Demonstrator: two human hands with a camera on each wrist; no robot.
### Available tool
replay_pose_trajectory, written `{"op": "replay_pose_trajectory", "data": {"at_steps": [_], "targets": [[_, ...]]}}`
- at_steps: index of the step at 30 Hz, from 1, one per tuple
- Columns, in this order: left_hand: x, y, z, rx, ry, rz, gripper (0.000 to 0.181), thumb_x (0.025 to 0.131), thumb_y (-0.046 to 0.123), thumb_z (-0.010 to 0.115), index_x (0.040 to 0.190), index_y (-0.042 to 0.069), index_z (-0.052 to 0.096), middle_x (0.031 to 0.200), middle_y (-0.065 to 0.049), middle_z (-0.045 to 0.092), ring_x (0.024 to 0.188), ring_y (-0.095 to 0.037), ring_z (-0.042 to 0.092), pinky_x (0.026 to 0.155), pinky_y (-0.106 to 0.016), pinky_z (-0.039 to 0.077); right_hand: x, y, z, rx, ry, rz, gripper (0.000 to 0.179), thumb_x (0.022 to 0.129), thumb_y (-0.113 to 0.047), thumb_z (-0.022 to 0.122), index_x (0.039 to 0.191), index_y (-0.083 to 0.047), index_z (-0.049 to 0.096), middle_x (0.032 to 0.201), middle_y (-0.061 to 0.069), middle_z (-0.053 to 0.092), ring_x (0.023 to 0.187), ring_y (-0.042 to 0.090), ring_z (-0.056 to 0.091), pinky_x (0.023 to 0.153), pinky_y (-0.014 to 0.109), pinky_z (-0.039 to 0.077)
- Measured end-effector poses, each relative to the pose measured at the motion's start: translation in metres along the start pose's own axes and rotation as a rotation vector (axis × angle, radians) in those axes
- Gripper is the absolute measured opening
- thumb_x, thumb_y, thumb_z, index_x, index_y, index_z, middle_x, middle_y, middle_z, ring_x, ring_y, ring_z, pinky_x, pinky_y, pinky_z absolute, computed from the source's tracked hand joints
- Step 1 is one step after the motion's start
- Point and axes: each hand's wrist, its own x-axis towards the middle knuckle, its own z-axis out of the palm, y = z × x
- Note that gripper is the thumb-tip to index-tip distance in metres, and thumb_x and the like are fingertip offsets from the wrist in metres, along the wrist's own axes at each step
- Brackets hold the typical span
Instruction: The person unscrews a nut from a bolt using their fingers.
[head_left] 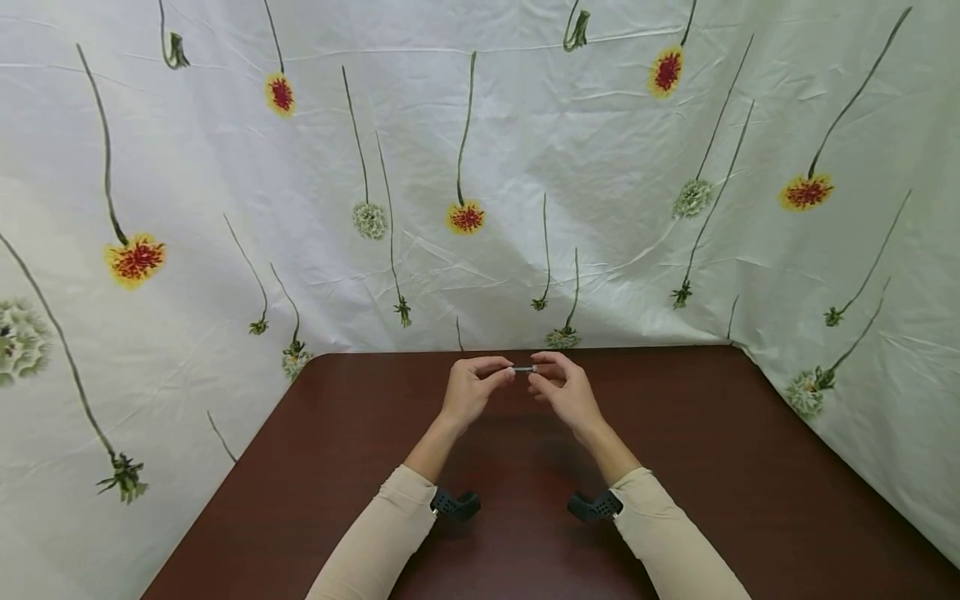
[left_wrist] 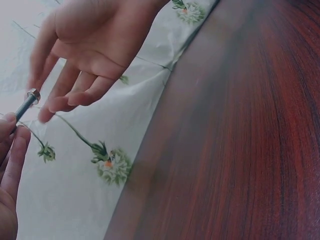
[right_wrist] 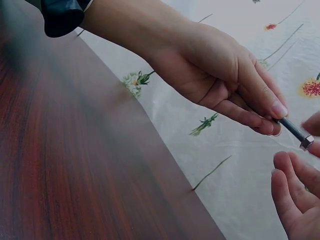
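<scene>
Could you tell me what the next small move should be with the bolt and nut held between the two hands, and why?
Probably a small twist of the nut by the right hand, since the left hand pinches the bolt by one end above the table, the nut sits at the bolt's free end, and the right fingertips rest on it. Which direction cannot be told.

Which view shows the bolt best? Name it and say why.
The right wrist view: the bolt shows its threaded shank and the nut, with the left hand pinching it. The left wrist view shows it at the frame edge. The head view shows it tiny between both hands.
</scene>
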Motion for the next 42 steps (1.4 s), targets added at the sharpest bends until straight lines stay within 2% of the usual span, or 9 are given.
{"op": "replay_pose_trajectory", "data": {"at_steps": [5, 10, 14, 20, 24, 28, 34, 38, 42], "targets": [[0.001, -0.001, 0.001, -0.005, 0.002, 0.009, 0.011, 0.095, -0.009, 0.069, 0.104, -0.015, 0.072, 0.094, -0.031, 0.072, 0.092, -0.054, 0.068, 0.083, -0.054, 0.058, 0.001, 0.0, 0.0, -0.027, 0.016, 0.007, 0.026, 0.103, -0.013, 0.067, 0.121, 0.005, 0.068, 0.098, 0.02, 0.072, 0.087, 0.038, 0.071, 0.079, 0.05, 0.06], [0.001, -0.002, 0.001, -0.01, 0.011, 0.011, 0.011, 0.094, -0.011, 0.069, 0.103, -0.016, 0.072, 0.093, -0.029, 0.073, 0.09, -0.049, 0.07, 0.083, -0.056, 0.057, 0.002, 0.002, -0.001, -0.032, -0.004, -0.023, 0.022, 0.1, -0.001, 0.067, 0.121, 0.005, 0.068, 0.097, 0.019, 0.071, 0.087, 0.041, 0.07, 0.081, 0.056, 0.058], [0.001, -0.003, 0.002, -0.004, 0.033, 0.006, 0.009, 0.093, -0.011, 0.07, 0.101, -0.015, 0.073, 0.092, -0.028, 0.073, 0.085, -0.038, 0.073, 0.082, -0.06, 0.056, 0.001, 0.001, 0.0, -0.038, -0.013, -0.018, 0.032, 0.098, -0.001, 0.07, 0.13, -0.001, 0.065, 0.105, 0.016, 0.07, 0.088, 0.031, 0.071, 0.081, 0.054, 0.059], [0.001, -0.004, 0.003, -0.005, 0.029, 0.004, 0.01, 0.094, -0.009, 0.071, 0.102, -0.015, 0.073, 0.091, -0.024, 0.075, 0.089, -0.05, 0.07, 0.082, -0.055, 0.058, 0.002, 0.002, 0.002, -0.096, 0.009, -0.018, 0.029, 0.105, -0.018, 0.066, 0.123, 0.004, 0.069, 0.101, 0.02, 0.071, 0.084, 0.021, 0.068, 0.083, 0.058, 0.056], [0.002, -0.008, 0.003, -0.016, 0.014, -0.002, 0.01, 0.093, -0.01, 0.071, 0.101, -0.015, 0.072, 0.091, -0.026, 0.074, 0.09, -0.054, 0.068, 0.082, -0.057, 0.057, 0.002, 0.003, 0.001, -0.095, 0.012, -0.043, 0.023, 0.103, -0.009, 0.066, 0.122, 0.004, 0.069, 0.103, 0.021, 0.07, 0.087, 0.03, 0.067, 0.083, 0.06, 0.056], [0.007, -0.021, 0.002, -0.01, 0.002, -0.019, 0.01, 0.094, -0.01, 0.07, 0.102, -0.015, 0.073, 0.092, -0.03, 0.073, 0.092, -0.057, 0.066, 0.084, -0.06, 0.056, 0.002, 0.001, 0.0, -0.066, 0.001, -0.026, 0.032, 0.1, -0.006, 0.069, 0.132, -0.003, 0.065, 0.115, 0.02, 0.069, 0.097, 0.034, 0.067, 0.085, 0.06, 0.056], [0.008, -0.032, 0.001, -0.017, 0.008, -0.016, 0.012, 0.095, -0.005, 0.072, 0.104, -0.012, 0.074, 0.095, -0.028, 0.073, 0.092, -0.052, 0.069, 0.084, -0.057, 0.057, 0.001, 0.0, 0.002, -0.07, 0.024, 0.019, 0.028, 0.105, -0.016, 0.065, 0.124, 0.004, 0.067, 0.105, 0.023, 0.071, 0.088, 0.026, 0.07, 0.08, 0.046, 0.06], [0.008, -0.034, 0.0, -0.019, 0.012, -0.005, 0.012, 0.094, 0.0, 0.076, 0.102, -0.008, 0.076, 0.093, -0.022, 0.075, 0.089, -0.045, 0.072, 0.082, -0.053, 0.059, 0.001, 0.001, 0.0, -0.082, 0.014, -0.001, 0.021, 0.103, -0.006, 0.065, 0.118, 0.007, 0.07, 0.099, 0.023, 0.071, 0.085, 0.027, 0.069, 0.076, 0.036, 0.059], [0.004, -0.017, 0.001, -0.006, 0.011, -0.01, 0.012, 0.094, -0.004, 0.073, 0.103, -0.012, 0.074, 0.093, -0.027, 0.074, 0.09, -0.049, 0.07, 0.084, -0.053, 0.058, 0.0, -0.001, -0.001, -0.066, -0.005, -0.034, 0.024, 0.097, 0.003, 0.068, 0.121, 0.005, 0.069, 0.106, 0.019, 0.07, 0.094, 0.035, 0.069, 0.081, 0.036, 0.059]]}}
